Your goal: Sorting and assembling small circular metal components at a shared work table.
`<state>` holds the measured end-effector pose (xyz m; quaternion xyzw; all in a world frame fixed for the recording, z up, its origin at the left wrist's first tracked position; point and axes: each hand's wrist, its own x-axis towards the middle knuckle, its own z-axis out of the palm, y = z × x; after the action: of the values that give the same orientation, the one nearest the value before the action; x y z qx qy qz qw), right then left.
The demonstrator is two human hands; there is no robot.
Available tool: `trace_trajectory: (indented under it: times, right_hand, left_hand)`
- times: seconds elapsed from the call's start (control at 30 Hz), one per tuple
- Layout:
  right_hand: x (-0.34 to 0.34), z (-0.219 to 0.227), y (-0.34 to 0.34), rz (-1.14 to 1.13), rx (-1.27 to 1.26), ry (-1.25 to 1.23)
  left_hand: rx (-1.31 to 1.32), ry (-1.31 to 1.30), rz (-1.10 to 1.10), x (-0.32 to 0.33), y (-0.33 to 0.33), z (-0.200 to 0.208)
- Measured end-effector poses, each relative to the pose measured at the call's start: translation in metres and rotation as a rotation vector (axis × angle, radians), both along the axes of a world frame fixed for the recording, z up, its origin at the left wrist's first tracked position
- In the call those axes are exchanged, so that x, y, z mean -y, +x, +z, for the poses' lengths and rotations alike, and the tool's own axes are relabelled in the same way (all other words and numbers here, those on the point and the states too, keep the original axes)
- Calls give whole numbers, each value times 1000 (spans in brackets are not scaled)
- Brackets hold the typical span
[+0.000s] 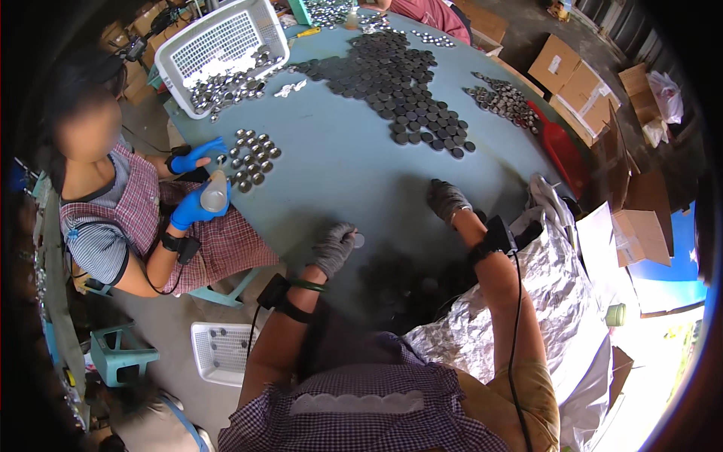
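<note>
My left hand (334, 248), in a grey glove, is closed at the table's near edge. A small pale round disc (358, 240) sits pinched at its fingertips. My right hand (447, 201), gloved in grey too, rests farther right over the table (331, 173) with its fingers curled. What they hold, if anything, is too dark to make out. Beyond it spreads a large patch of dark round caps (407, 90). Dark round pieces (407, 282) also lie in shadow near my lap, below and between my hands.
On the left a co-worker's blue-gloved hand (197, 209) holds a translucent cup (214, 197) beside several silver caps (254, 157). A white basket (279, 34) of silver pieces stands behind. At right are more silver caps (503, 99), a red dustpan (559, 147) and silvery sheeting (482, 316).
</note>
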<state>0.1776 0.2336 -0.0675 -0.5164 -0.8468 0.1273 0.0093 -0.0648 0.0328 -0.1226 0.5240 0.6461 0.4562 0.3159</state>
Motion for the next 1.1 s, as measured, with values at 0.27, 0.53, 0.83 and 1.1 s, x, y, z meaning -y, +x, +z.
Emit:
trace_trajectory:
  times: [0.27, 0.53, 0.83, 1.1]
  right_hand:
    - [-8, -23, 6, -43, -40, 104]
    - [-1, -16, -5, -33, -33, 93]
    - [-1, -18, 0, -32, -20, 149]
    - [-8, -42, -7, -68, -8, 124]
  left_hand:
    - [-415, 93, -42, 24, -17, 41]
    - [-469, 73, 75, 17, 3, 34]
    - [-643, 239, 147, 63, -25, 48]
    - [35, 34, 155, 66, -19, 40]
